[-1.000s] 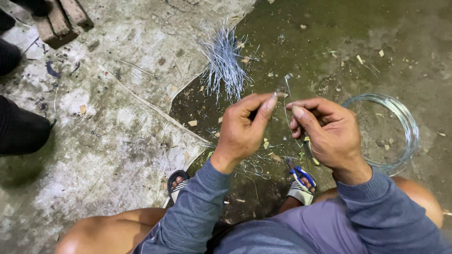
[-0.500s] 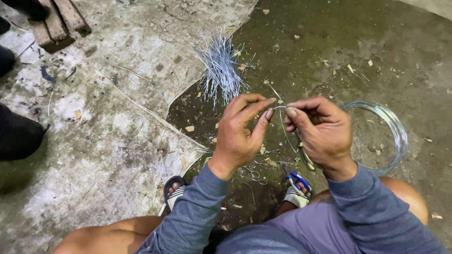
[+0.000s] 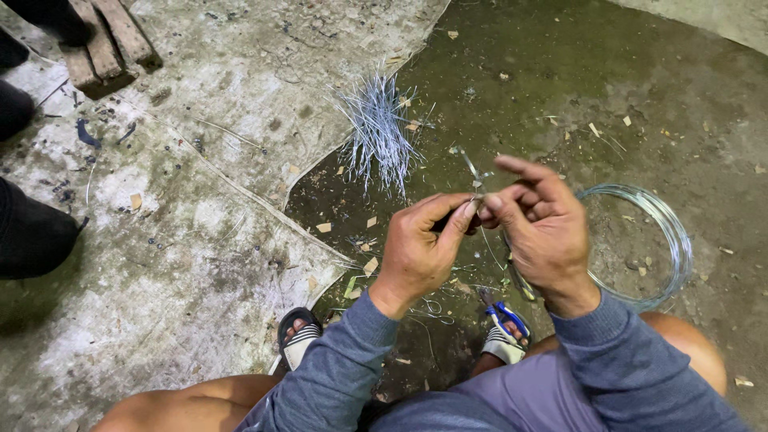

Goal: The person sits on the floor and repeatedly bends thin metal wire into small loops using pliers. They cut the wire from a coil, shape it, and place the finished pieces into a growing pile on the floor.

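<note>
I squat over a dirty floor. My left hand point(image 3: 422, 248) and my right hand point(image 3: 541, 226) meet in front of me, both pinching a short piece of thin metal wire point(image 3: 472, 170) whose twisted end sticks up between the fingertips. The right index finger is stretched out. A coil of the same wire point(image 3: 668, 232) lies on the ground just right of my right hand, and a strand runs from it under that hand. A pile of cut wire pieces point(image 3: 378, 128) lies beyond my hands.
A pale woven sheet point(image 3: 160, 240) covers the floor at left. A wooden block point(image 3: 104, 44) sits at the top left. Dark shoes of another person point(image 3: 28, 232) stand at the left edge. My sandalled feet point(image 3: 300, 336) are below my hands.
Both hands have stayed together on the wire. The right index finger has lifted and straightened, and the wire end now points up between the fingertips.
</note>
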